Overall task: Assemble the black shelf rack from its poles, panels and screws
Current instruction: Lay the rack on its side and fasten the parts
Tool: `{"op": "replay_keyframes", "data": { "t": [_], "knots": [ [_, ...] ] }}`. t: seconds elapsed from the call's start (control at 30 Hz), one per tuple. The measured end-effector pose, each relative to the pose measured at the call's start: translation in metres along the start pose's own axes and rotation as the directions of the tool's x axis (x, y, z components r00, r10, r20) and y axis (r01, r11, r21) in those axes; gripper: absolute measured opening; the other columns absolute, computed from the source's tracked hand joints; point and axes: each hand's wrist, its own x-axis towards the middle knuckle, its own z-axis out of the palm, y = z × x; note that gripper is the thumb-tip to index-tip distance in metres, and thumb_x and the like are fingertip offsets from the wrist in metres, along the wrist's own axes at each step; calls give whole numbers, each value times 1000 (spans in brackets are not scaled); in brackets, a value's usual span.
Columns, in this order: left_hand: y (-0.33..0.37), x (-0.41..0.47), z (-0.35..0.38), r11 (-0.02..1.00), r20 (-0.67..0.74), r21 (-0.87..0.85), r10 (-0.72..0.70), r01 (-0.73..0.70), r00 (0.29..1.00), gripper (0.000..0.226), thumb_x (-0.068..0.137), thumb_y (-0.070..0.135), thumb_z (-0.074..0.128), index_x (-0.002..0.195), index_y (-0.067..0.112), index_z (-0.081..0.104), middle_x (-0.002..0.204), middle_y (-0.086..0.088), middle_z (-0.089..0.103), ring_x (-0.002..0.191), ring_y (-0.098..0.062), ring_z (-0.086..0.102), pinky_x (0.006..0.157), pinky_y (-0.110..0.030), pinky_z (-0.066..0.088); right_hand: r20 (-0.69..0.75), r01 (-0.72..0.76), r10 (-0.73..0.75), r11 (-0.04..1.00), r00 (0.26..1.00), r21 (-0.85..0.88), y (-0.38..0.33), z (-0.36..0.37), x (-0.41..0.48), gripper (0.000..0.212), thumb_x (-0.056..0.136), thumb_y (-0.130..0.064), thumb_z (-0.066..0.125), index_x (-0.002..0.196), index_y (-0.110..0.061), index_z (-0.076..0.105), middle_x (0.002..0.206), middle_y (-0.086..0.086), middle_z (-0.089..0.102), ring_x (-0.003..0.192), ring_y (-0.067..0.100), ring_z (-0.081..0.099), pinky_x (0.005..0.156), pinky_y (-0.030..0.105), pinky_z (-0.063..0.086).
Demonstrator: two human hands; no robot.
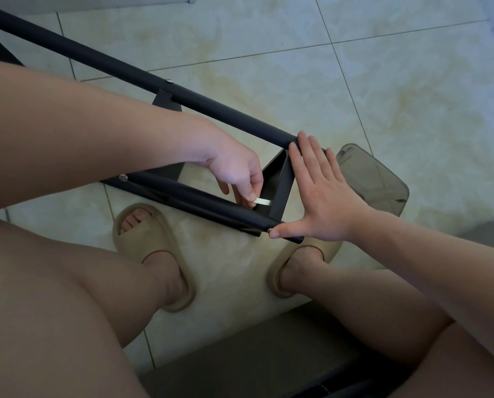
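1. Position of the work. The part-built rack lies on its side on the tiled floor (383,81), between the seated person's feet. The far pole (125,68) and the near pole (205,201) run on a diagonal from upper left to lower right. A black end panel (283,188) bridges them at the near end. I judge the rack is laid flat so that the pole ends and their fixings face the person.

2. Right hand (323,196). Its grip is spread: the fingers lie straight across the panel toward the end of the far pole, and the thumb (283,229) presses at the end of the near pole. I read this as a brace that keeps panel and poles square while the joint is worked. A small fixing seems to sit at the thumb tip; I cannot confirm it.

3. Left hand (234,170). Its grip pinches a pale flat piece (262,201) between thumb and fingertips, just inside the near pole beside the panel. It may be a small wrench; I cannot tell.

4. Fixings already seated. One screw head (169,80) shows on the far pole and another (123,177) on the near pole, so I judge this end joint is the step in hand.

5. A smoky translucent container (378,179) sits on the floor just beyond the right hand.
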Motion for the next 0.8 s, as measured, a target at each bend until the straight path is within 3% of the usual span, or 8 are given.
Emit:
{"op": "replay_keyframes", "data": {
  "t": [0.17,0.47,0.53,0.63,0.8],
  "knots": [
    [1,3,3,999,-3,51,0,1,1000,19,96,20,64,78,26,69,60,21,63,66,3,60,66,-18,45,-1,-1,1,1000,1000,-5,-1,1,0,148,58,-105,30,157,-7,-21,165,13,-30,152,26,-30,124,46,-15],
    [5,-1,0,999,-95,22,34,-32,995,17,95,21,65,81,24,73,83,9,77,82,-4,68,72,-24,50,-9,3,-3,1000,1000,2,0,1,0,148,59,-105,30,159,-8,-19,165,11,-30,151,23,-31,124,45,-16],
    [5,0,1,998,-170,-53,28,-37,985,17,95,19,62,81,22,72,82,8,76,80,-6,67,75,-25,53,-7,2,-2,1000,1000,-1,0,1,0,148,59,-105,29,158,-8,-20,164,11,-31,151,23,-32,124,44,-16],
    [4,5,6,937,-268,-346,-46,-52,962,14,96,15,59,85,17,67,80,3,72,78,-14,66,74,-29,54,-1,2,-2,1000,1000,-1,0,1,1,148,59,-105,30,158,-8,-20,164,11,-32,151,24,-32,123,44,-17],
    [5,9,12,758,-250,-649,-135,-63,959,9,99,18,58,95,14,64,79,1,74,82,-16,70,75,-30,53,0,3,-3,1000,1000,7,0,1,1,148,58,-105,30,158,-8,-21,164,10,-32,151,24,-31,123,43,-18]
  ]
}}
